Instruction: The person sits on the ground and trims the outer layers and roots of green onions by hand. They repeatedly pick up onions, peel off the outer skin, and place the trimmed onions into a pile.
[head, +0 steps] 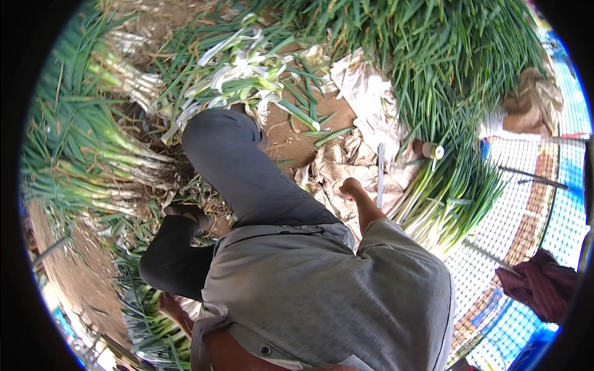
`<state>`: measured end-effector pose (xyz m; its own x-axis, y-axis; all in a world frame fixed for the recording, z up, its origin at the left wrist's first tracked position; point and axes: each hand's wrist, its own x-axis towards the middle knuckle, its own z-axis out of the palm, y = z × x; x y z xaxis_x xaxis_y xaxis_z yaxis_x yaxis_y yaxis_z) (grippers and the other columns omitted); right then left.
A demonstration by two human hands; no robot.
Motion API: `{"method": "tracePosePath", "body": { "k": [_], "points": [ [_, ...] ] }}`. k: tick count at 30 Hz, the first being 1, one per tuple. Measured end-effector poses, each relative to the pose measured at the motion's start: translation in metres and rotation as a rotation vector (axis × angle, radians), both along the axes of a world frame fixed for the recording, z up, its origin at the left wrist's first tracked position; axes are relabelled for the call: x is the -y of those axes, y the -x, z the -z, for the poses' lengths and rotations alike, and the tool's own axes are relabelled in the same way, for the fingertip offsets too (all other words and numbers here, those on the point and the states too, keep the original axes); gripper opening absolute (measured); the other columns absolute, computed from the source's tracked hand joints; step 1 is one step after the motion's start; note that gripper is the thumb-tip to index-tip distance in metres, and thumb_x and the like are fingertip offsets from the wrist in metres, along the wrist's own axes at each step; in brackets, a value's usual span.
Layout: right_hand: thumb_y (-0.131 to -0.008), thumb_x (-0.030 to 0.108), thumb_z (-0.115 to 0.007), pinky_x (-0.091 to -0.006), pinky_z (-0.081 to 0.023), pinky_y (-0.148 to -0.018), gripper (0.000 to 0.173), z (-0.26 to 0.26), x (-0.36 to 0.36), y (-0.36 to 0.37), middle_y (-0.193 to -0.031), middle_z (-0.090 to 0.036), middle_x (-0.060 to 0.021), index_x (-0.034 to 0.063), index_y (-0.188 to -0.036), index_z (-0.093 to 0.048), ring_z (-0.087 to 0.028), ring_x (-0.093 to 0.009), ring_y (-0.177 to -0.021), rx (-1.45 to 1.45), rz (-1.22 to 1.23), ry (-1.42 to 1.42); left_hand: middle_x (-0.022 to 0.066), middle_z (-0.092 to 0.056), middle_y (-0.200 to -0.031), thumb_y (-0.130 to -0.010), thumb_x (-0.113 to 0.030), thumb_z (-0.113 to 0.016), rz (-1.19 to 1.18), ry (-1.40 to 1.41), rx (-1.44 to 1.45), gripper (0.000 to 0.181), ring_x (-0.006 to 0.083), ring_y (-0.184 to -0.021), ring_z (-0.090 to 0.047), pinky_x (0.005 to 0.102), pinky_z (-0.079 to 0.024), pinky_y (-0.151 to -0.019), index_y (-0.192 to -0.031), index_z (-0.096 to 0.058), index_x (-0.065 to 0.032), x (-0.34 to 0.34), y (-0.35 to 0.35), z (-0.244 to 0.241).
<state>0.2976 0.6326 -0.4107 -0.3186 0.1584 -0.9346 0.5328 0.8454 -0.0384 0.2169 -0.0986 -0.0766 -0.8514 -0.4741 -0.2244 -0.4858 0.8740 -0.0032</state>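
My right hand (351, 188) is above or on crumpled beige sacking (334, 162), its fingers hard to make out. Just to its right a long, narrow metal blade (381, 174) lies on the sacking, its lower end hidden by my arm. A bunch of green onions (445, 204) with white stems lies right of the blade. At the lower left, my left hand (171, 306) is beside my bent knee, by another pile of green onions (162, 331); it is blurred, and whether it touches them is unclear. Trimmed leaves and pale peelings (241, 69) lie in front of my knee.
A large heap of long green leaves (431, 55) fills the upper right. Bunches with rooty white ends (134, 162) lie at left on bare soil. A small container with a pale cap (433, 150) stands near the right-hand bunch. Netting (501, 232) and a maroon cloth (538, 285) are at right.
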Motion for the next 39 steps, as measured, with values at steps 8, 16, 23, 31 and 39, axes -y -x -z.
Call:
{"method": "tracePosePath", "body": {
  "k": [8, 16, 23, 31, 39],
  "points": [
    [-0.085, 0.02, -0.054, -0.0442, -0.048, -0.102, 0.041, -0.023, -0.044, -0.103, -0.124, -0.065, -0.0253, 0.0023, -0.12, -0.066, -0.06, -0.04, -0.12, -0.152, 0.981, -0.483, 0.0099, -0.069, -0.103, -0.098, -0.017, -0.063, 0.259, -0.459, -0.27, 0.029, 0.0175, -0.088, -0.064, 0.0295, -0.052, -0.076, -0.117, -0.064, 0.005, -0.115, 0.191, -0.105],
    [-0.078, 0.043, -0.067, -0.0422, -0.043, -0.109, 0.074, 0.0, -0.108, -0.129, -0.137, -0.056, -0.0257, -0.002, -0.135, -0.053, -0.053, -0.036, -0.131, -0.121, 1.1, -0.374, 0.0066, -0.067, -0.095, -0.096, -0.012, -0.066, 0.402, -0.345, -0.085, 0.024, 0.0134, -0.082, -0.06, 0.0279, -0.051, -0.073, -0.113, -0.064, 0.0047, -0.155, 0.179, -0.144],
    [-0.09, 0.027, -0.059, -0.0511, -0.05, -0.097, 0.046, -0.017, -0.076, -0.106, -0.126, -0.064, -0.0196, 0.0082, -0.132, -0.056, -0.062, -0.037, -0.118, -0.008, 0.916, -0.503, 0.0067, -0.065, -0.078, -0.09, -0.005, -0.071, 0.516, -0.322, -0.216, 0.016, 0.0116, -0.069, -0.056, 0.0281, -0.047, -0.063, -0.102, -0.067, 0.0053, -0.212, 0.184, -0.167],
    [-0.081, 0.022, -0.072, -0.0487, -0.056, -0.083, 0.023, -0.053, -0.06, -0.078, -0.097, -0.073, -0.0171, 0.0063, -0.097, -0.075, -0.07, -0.037, -0.095, -0.494, 0.619, -0.437, 0.0136, -0.073, -0.096, -0.086, -0.012, -0.074, 1.398, -0.418, -0.484, 0.031, 0.028, -0.081, -0.072, 0.0375, -0.058, -0.073, -0.115, -0.07, -0.0031, -0.446, 0.155, -0.267],
    [-0.089, 0.015, -0.068, -0.0416, -0.048, -0.069, 0.016, -0.292, -0.052, 0.157, -0.082, -0.065, -0.0204, -0.0014, -0.091, -0.065, -0.059, -0.037, -0.077, -1.452, 0.446, 0.052, 0.0024, -0.069, -0.074, -0.082, -0.024, -0.077, 1.139, -0.536, -0.886, 0.021, 0.0135, -0.063, -0.066, 0.0309, -0.058, -0.064, -0.096, -0.072, -0.0094, -0.477, 0.08, -0.34]
  ]
}}
